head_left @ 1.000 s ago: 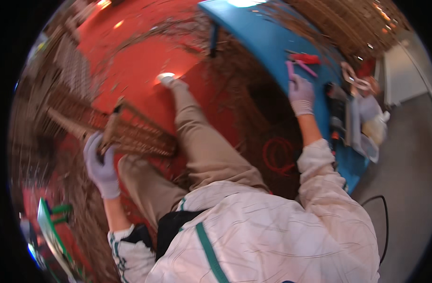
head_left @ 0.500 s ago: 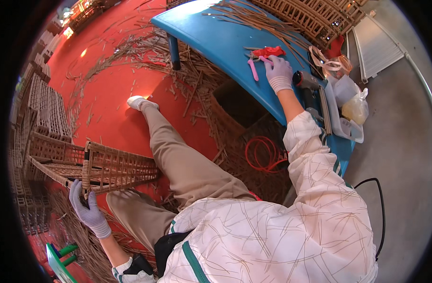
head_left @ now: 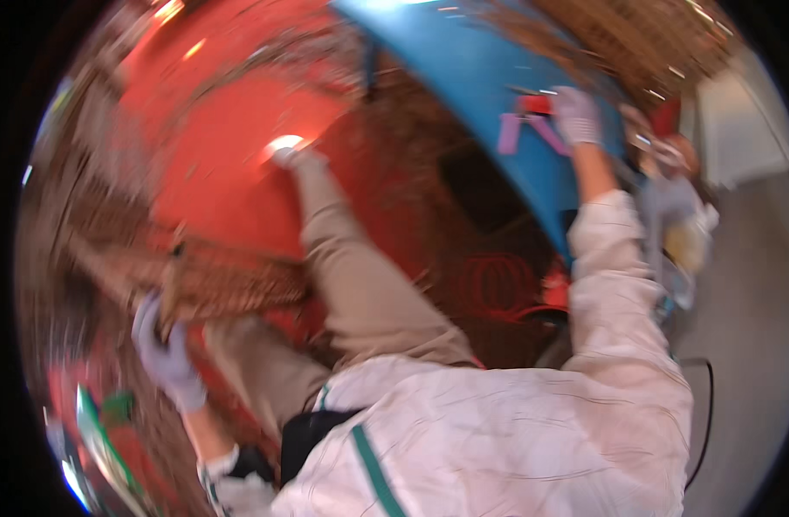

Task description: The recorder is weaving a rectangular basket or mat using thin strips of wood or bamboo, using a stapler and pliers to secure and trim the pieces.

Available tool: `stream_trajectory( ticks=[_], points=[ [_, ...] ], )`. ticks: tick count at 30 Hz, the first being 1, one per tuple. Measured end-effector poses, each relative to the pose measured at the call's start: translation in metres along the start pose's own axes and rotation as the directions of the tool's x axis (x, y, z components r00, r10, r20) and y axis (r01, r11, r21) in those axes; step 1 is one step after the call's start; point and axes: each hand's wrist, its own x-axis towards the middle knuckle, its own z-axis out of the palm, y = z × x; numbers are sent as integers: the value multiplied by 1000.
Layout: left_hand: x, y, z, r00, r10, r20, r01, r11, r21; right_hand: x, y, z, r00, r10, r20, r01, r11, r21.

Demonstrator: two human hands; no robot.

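The whole view is smeared by motion. My left hand (head_left: 172, 358), in a pale glove, grips the rim of a brown woven basket (head_left: 239, 280) at lower left, thumb and fingers on either side of the edge. My right hand (head_left: 577, 115), gloved alike, is over the blue table (head_left: 463, 60), beside a small red bundle (head_left: 535, 104). Whether its fingers hold the bundle is too blurred to tell. A pink-handled hand tool (head_left: 508, 133), like pliers, lies left of this hand with its handles spread.
Woven wicker pieces (head_left: 644, 43) are at the far right of the table. Clear bags and containers (head_left: 683, 228) stand near its right edge. A red hose coil (head_left: 498, 289) lies below the table. Loose strips litter the red floor (head_left: 230, 146). A green-edged object (head_left: 101, 439) is at lower left.
The whole view has shifted and blurred. My right hand has slid off the pink tool toward the right, baring its second handle. My left hand keeps its hold on the basket.
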Motion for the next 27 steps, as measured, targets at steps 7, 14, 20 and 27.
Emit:
stream_trajectory(
  ticks=[7,14,20,27],
  points=[
    [17,6,22,1000,-13,-23,10,994,-106,54,115,56,957,11,291,54,975,-215],
    [11,12,12,997,-73,-19,70,993,-95,78,108,78,955,120,271,-91,989,-116],
    [15,12,17,999,-37,11,38,993,-116,33,-113,-30,943,-323,-83,325,831,452],
    [9,13,9,999,-23,29,26,995,-97,-138,-366,-63,727,-655,204,16,314,949]
  ],
)
